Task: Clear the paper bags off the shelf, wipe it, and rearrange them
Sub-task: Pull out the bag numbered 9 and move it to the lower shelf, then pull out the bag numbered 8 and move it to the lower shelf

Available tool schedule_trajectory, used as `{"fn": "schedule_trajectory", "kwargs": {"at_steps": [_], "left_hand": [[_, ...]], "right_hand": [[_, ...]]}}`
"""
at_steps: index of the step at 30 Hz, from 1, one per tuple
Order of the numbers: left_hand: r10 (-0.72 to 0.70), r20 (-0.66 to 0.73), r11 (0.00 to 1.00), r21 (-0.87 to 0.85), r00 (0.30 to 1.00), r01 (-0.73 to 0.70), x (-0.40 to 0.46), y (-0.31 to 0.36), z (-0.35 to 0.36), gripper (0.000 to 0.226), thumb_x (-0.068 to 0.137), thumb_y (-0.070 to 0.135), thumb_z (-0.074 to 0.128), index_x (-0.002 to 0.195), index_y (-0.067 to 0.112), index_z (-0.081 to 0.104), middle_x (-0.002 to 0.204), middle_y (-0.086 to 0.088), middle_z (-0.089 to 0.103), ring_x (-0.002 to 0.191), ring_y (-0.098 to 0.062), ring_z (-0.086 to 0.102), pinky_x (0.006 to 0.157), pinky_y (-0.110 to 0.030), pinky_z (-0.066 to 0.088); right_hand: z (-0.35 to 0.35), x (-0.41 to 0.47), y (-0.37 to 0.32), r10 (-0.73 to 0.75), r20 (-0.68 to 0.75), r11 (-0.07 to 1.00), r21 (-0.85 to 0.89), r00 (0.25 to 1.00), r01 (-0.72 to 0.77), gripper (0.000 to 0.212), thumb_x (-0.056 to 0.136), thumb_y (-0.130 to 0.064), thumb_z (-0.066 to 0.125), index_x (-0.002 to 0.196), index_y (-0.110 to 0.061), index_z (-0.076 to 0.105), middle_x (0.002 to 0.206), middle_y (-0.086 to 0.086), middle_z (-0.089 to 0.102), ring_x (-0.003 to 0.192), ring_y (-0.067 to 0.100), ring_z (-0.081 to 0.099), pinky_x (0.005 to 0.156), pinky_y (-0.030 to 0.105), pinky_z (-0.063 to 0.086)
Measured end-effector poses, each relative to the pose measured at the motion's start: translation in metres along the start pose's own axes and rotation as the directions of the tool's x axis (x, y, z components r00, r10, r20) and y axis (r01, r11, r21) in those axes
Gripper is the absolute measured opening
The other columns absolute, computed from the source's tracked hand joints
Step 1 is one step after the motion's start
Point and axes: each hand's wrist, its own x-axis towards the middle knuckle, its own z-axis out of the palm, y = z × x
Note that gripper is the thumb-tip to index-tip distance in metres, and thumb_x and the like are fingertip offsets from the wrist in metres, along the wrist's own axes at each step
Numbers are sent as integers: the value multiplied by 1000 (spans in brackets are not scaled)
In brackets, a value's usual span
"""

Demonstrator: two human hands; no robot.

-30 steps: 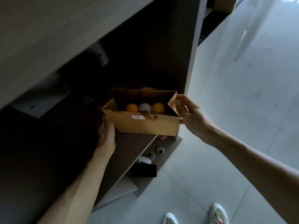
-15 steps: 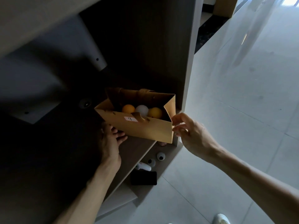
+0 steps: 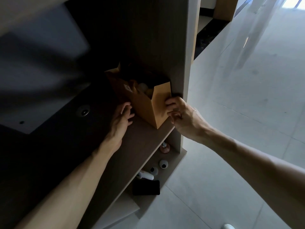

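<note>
1. A brown paper bag (image 3: 148, 103) is being stood on the wooden shelf (image 3: 137, 142), at its right end, close against the upright side panel (image 3: 175, 47) of the unit.
2. The bag's near right face is being touched by the fingertips of the right hand (image 3: 183, 114); the fingers are bent against the paper, and whether anything is actually being pinched cannot be told.
3. The left hand (image 3: 122, 118) is being held low at the bag's left side, fingers loosely spread over the shelf board; contact with the bag is being lost in shadow and cannot be confirmed.
4. The two hands are being kept apart, with the bag between them.
5. The bag's open mouth is being shown only in part: a pale rounded shape (image 3: 142, 87) is being glimpsed inside, while the rest of the contents is being swallowed by darkness.
6. A small white label (image 3: 127, 88) on the bag's front is being seen, too blurred for reading.
7. The back of the compartment is being left almost black, and the upper left of the view is being smeared by blur.
8. On the bottom level, small pale objects (image 3: 163, 164) and a flat black item (image 3: 146, 187) are being made out only vaguely.
9. A white shoe (image 3: 228, 226) is being cut off by the lower edge, on the grey tiled floor (image 3: 247, 113).
</note>
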Motion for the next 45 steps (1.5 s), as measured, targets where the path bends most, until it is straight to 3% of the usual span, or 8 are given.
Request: {"fn": "schedule_trajectory", "kwargs": {"at_steps": [2,5,8,15,19,23,36,45], "left_hand": [[3,11,1000,21,1000,-3,-1,-1,-2,37,103,27,34,139,24,42,142,1,46,122,-17,52,100,-36,44],[22,-17,998,52,1000,-21,-14,-7,-4,36,102,30,38,136,21,46,134,0,52,112,-18,59,85,-28,50],[-31,-84,998,-62,996,26,-35,-3,-4,31,99,31,45,125,17,55,116,-4,62,95,-19,66,76,-31,55],[33,-97,982,-185,995,-51,-103,47,-9,23,98,24,49,109,8,61,90,-9,65,74,-19,66,61,-27,55],[116,-40,992,-42,992,-118,-153,97,-18,19,99,23,48,104,11,62,86,-7,65,72,-22,67,62,-34,55],[155,-6,988,-4,988,-155,-205,151,-24,15,99,24,50,100,17,63,81,-3,66,72,-24,67,65,-40,56],[286,-181,948,-87,941,-305,-277,290,-58,18,98,20,49,104,8,62,81,-8,66,73,-30,66,69,-44,55],[428,-404,897,78,809,-435,-257,355,-143,17,99,20,49,108,12,62,86,-6,67,76,-25,68,69,-39,59]], "right_hand": [[2,-4,2,-16,-5,1000,3,1000,16,55,82,13,44,125,-21,50,112,-3,59,103,12,59,80,17,52],[6,-20,5,-115,-50,992,-52,992,113,34,91,1,52,116,-21,54,109,-3,61,98,11,60,75,17,53],[5,-42,-1,-154,-44,986,-63,987,152,18,96,-17,55,112,-24,56,110,-5,61,97,6,59,70,11,46],[-34,-92,-55,-282,-30,957,-72,959,279,12,97,-28,55,108,-26,59,112,-8,63,94,2,60,66,9,49],[-81,-120,-114,-327,-53,942,-100,943,321,10,97,-24,56,106,-21,59,107,-6,64,85,3,60,64,9,48],[-127,-150,-170,-379,-88,924,-89,921,372,7,97,-19,57,102,-22,59,95,-19,61,86,-2,60,67,6,46],[-198,-155,-259,-413,-50,910,3,909,414,9,95,-31,57,103,-32,56,94,-12,65,83,1,64,65,13,53],[-194,-84,-360,-630,29,775,99,776,625,12,94,-20,60,107,-19,60,94,-12,64,87,4,64,72,15,53]]}}
